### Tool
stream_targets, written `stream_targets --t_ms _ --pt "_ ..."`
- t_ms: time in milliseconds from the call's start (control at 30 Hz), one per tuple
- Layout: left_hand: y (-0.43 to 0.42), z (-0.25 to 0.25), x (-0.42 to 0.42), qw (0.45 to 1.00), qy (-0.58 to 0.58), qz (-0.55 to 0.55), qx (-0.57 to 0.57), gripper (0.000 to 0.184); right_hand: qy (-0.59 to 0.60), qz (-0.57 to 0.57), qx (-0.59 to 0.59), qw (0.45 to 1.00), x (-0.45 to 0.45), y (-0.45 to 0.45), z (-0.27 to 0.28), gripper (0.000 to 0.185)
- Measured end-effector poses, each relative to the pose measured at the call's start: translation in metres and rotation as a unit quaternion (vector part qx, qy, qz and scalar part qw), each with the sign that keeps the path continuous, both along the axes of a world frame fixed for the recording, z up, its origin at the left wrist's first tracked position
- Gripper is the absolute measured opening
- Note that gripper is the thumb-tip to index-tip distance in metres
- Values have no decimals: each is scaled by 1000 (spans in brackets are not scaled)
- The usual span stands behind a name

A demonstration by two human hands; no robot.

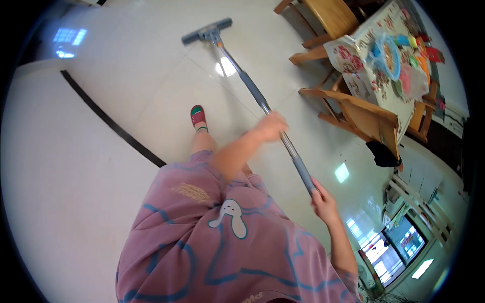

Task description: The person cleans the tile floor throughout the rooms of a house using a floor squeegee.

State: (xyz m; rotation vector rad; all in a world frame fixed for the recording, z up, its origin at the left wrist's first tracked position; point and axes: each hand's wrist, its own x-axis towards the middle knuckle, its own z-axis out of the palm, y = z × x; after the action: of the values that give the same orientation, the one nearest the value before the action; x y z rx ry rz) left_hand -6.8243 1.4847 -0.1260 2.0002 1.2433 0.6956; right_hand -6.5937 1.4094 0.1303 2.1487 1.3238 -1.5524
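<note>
A sponge mop (pixel 252 90) with a silver pole and grey grips runs diagonally across the head view. Its wide grey head (pixel 207 31) rests on the pale tiled floor (pixel 151 76), out in front of my feet. Partway down the pole, my left hand (pixel 270 126) is closed around it, slightly blurred. My right hand (pixel 323 199) wraps the grey grip at the near end of the pole. One foot in a red clog (pixel 198 116) shows on the floor; the other leg is mostly hidden behind my left arm.
On the right, wooden chairs (pixel 364 116) stand around a table with a floral cloth (pixel 361 83), holding a blue-rimmed basket (pixel 391 58) and bags. Black cloth (pixel 383 154) hangs on one chair. A white wall with a dark baseboard (pixel 108 118) lies left.
</note>
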Motion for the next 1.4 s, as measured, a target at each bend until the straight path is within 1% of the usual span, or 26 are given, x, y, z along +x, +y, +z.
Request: stream_targets --t_ms 33,67,133,200,267,333,400,467,533,600,633,667,700,733,767,800,833,900,933,1000,1033,1067,1100,1167,1300,1400 --pt "8 -3 -45 998 52 31 -19 8 24 -12 -55 998 -52 21 -9 38" --pt "8 -34 -80 990 42 126 55 9 54 23 -65 996 -97 34 -25 41" --pt "27 -58 -161 965 211 137 -68 15 111 96 -72 987 -181 54 -49 46" --pt "29 -33 -222 908 304 245 -150 22 160 139 -45 976 -246 58 -88 47" --pt "17 -13 -263 903 316 255 -142 37 166 153 -70 972 -292 60 -92 47" --pt "0 -19 -270 889 359 251 -135 34 119 223 -56 966 -310 56 -92 49" --pt "-20 -38 -247 880 404 243 -65 28 114 263 -8 958 -265 41 -114 49" --pt "-28 -37 -196 900 390 174 -83 19 89 312 34 945 -203 38 -110 50" --pt "-47 -40 -132 946 298 122 -31 13 43 325 9 945 -121 29 -88 49" --pt "-66 -43 -52 988 121 65 -69 13 6 337 -2 941 -42 18 -52 47" --pt "-79 -14 -15 988 -2 75 -136 17 -2 334 2 942 -3 11 -27 47" --pt "-82 11 21 987 58 -20 -148 19 -13 328 3 944 34 3 -1 46" --pt "-92 3 71 986 55 -104 -119 22 -28 321 4 947 67 -4 27 46" --pt "-95 27 108 978 20 -152 -142 25 -100 311 -44 944 85 -6 65 45" --pt "-95 59 132 960 -37 -222 -168 30 -127 337 9 933 114 -17 92 43" --pt "-99 72 163 962 -94 -227 -121 26 -182 330 -8 926 137 -27 121 43" --pt "-97 118 157 918 -182 -260 -236 28 -195 365 17 910 164 -40 147 42" --pt "-107 134 185 889 -210 -355 -198 28 -219 367 -31 904 184 -59 194 45" --pt "-117 130 200 891 -212 -351 -196 28 -221 371 -30 902 201 -80 200 45" --pt "-131 105 213 849 -319 -389 -162 33 -187 277 -15 943 239 -122 197 33" --pt "-126 99 198 854 -317 -381 -156 33 -166 230 -6 959 222 -119 193 32" --pt "-120 91 178 880 -278 -357 -143 29 -294 380 -78 874 203 -111 191 31" --pt "-112 83 152 906 -236 -328 -129 26 -238 405 -13 883 194 -105 177 29" --pt "-107 76 112 943 -161 -272 -104 20 -174 378 -19 909 191 -87 145 32" --pt "-89 56 6 981 1 -147 -130 7 -117 441 33 889 0 -15 91 51" --pt "-85 11 -124 993 32 74 -84 9 -127 460 11 879 -153 14 49 51"
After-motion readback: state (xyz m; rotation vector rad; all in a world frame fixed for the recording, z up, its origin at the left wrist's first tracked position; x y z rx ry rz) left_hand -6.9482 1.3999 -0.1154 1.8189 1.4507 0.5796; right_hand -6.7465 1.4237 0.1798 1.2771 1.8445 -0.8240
